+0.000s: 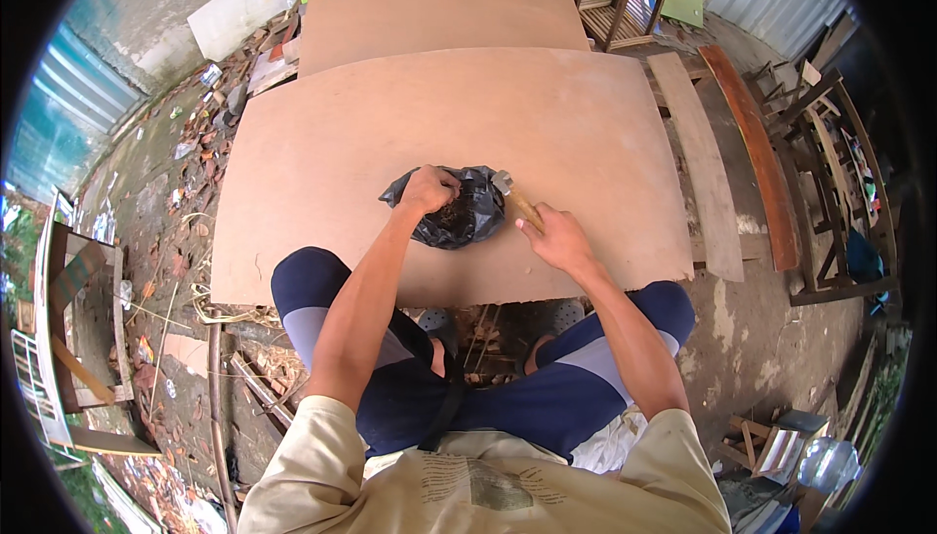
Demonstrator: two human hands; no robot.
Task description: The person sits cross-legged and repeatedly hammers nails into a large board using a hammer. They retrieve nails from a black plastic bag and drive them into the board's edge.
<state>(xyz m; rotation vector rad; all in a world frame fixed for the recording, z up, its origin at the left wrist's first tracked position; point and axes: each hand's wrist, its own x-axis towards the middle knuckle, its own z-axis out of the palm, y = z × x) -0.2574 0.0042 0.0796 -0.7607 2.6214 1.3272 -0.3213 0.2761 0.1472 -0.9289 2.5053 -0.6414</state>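
A crumpled black plastic bag point(451, 234) lies opened out on a large tan board. Inside it is a heap of small dark brown pieces point(455, 216), too fine to make out one by one. My left hand point(429, 188) is over the bag's left side, its fingers bent together at the heap; whatever they pinch is hidden. To the right, my right hand point(556, 238) is closed around the wooden handle of a hammer point(523, 207). The hammer's metal head points up and left, beside the bag's right edge.
The tan board point(332, 143) spreads before my knees, with another board point(439, 21) behind it. Wooden planks point(698, 163) lie on the right, near a wooden frame point(830, 183). A slatted wooden chair point(620, 12) stands at the back. Leaves and litter cover the left ground.
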